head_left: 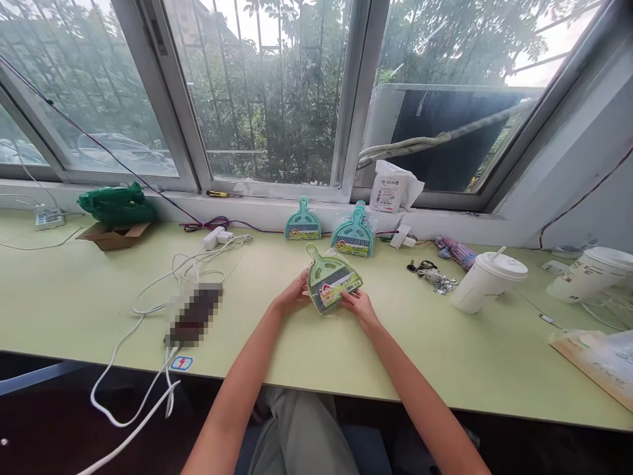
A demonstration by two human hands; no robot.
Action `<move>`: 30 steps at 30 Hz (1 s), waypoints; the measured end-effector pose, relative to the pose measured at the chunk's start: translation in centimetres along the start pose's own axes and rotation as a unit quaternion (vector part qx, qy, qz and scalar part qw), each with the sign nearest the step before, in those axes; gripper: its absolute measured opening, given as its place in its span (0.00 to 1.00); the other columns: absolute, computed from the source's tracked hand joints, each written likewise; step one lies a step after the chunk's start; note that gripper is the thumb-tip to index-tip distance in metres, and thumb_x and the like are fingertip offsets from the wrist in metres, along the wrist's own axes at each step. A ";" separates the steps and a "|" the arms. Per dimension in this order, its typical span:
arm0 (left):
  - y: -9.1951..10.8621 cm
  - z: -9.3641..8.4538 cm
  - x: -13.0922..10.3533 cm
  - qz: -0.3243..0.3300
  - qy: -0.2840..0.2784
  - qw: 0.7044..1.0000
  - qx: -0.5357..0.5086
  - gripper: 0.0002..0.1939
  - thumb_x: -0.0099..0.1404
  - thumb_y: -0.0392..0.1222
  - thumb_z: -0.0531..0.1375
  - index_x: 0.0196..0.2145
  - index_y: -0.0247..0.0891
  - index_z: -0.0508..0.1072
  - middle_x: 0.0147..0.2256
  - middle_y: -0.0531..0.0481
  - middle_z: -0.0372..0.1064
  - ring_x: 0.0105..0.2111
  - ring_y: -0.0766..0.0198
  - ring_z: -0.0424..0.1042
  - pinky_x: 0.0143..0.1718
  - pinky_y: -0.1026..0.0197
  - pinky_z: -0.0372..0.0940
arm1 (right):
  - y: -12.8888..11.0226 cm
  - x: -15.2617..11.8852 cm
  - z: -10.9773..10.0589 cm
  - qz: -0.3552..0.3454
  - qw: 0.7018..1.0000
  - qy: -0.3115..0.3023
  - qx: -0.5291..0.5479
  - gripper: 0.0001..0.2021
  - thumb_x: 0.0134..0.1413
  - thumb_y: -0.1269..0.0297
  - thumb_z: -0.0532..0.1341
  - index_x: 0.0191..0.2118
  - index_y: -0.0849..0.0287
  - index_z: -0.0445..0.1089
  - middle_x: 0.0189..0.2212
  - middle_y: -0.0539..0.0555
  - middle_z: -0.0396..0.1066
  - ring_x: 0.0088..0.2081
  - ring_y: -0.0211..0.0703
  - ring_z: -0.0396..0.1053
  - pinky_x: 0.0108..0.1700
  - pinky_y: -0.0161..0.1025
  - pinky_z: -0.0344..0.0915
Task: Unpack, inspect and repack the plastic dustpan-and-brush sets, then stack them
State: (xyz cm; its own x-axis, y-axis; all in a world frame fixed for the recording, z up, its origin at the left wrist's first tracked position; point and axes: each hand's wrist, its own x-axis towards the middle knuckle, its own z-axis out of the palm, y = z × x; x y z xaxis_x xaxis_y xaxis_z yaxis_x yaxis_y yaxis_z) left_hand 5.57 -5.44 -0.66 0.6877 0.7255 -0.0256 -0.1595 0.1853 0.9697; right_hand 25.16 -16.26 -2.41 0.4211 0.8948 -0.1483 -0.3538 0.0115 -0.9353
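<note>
Between my hands is a light green dustpan and brush set (332,282) in clear wrapping, with a printed label along its lower part. It is tilted, handle toward the upper left. My left hand (295,290) grips its left edge, the fingers partly hidden behind it. At the lower right corner, my right hand (360,306) holds the set with the fingers on its front. Behind it, a teal dustpan set (303,221) leans against the window ledge. Beside that one stands a stack of teal dustpan sets (354,232), also in clear wrapping.
Left are a phone (194,315) with white cables and a cardboard box (111,234) under a green bag (116,204). Right are keys (432,274), a folded umbrella (457,253) and two white cups (487,280). A tissue pack (393,188) sits on the ledge.
</note>
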 end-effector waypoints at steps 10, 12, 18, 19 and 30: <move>0.6 -4.7 1.5 0.071 0.313 0.935 -0.151 0.21 0.65 0.49 0.53 0.50 0.34 0.67 0.42 0.38 0.71 0.37 0.61 0.73 0.36 0.61 0.68 | -1.8 0.8 -2.1 0.019 1.000 0.006 -0.021 0.11 0.36 0.72 0.71 0.30 0.65 0.73 0.29 0.55 0.76 0.27 0.37 0.74 0.30 0.30 0.75; 1.1 -6.5 1.2 0.105 0.380 0.889 -0.231 0.25 0.67 0.52 0.51 0.57 0.38 0.59 0.50 0.38 0.66 0.45 0.62 0.71 0.42 0.62 0.67 | -2.0 1.0 -3.0 0.003 0.999 0.034 0.010 0.10 0.36 0.72 0.71 0.29 0.64 0.73 0.30 0.53 0.76 0.28 0.36 0.74 0.32 0.29 0.75; 0.4 -5.0 1.0 0.011 0.174 0.958 -0.226 0.38 0.65 0.60 0.50 0.64 0.41 0.41 0.60 0.36 0.54 0.53 0.59 0.66 0.50 0.55 0.64 | -1.8 1.7 -4.1 -0.025 0.992 0.092 0.077 0.12 0.36 0.71 0.71 0.32 0.61 0.72 0.36 0.53 0.76 0.34 0.39 0.74 0.38 0.31 0.76; 0.0 -3.8 1.1 -0.016 0.111 0.973 -0.204 0.37 0.65 0.60 0.51 0.63 0.40 0.44 0.59 0.35 0.56 0.52 0.58 0.67 0.50 0.54 0.64 | -1.7 1.8 -4.0 -0.027 0.993 0.086 0.075 0.12 0.36 0.70 0.71 0.32 0.61 0.72 0.36 0.53 0.76 0.34 0.39 0.74 0.38 0.31 0.76; -2.6 -1.3 2.6 0.007 0.122 0.992 -0.021 0.32 0.54 0.60 0.62 0.52 0.41 0.65 0.40 0.47 0.71 0.38 0.57 0.71 0.40 0.57 0.66 | -1.7 1.5 -2.8 0.032 0.993 0.000 -0.113 0.14 0.48 0.56 0.66 0.30 0.64 0.69 0.22 0.56 0.75 0.20 0.38 0.72 0.19 0.29 0.66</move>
State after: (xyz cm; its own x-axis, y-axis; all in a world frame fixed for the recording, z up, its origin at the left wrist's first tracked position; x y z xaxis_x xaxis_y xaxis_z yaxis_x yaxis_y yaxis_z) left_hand 6.90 -3.15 -3.55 0.4934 0.8666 -0.0746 -0.2009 0.1970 0.9596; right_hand 28.77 -16.16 -1.95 0.4045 0.8902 -0.2098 -0.1837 -0.1456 -0.9721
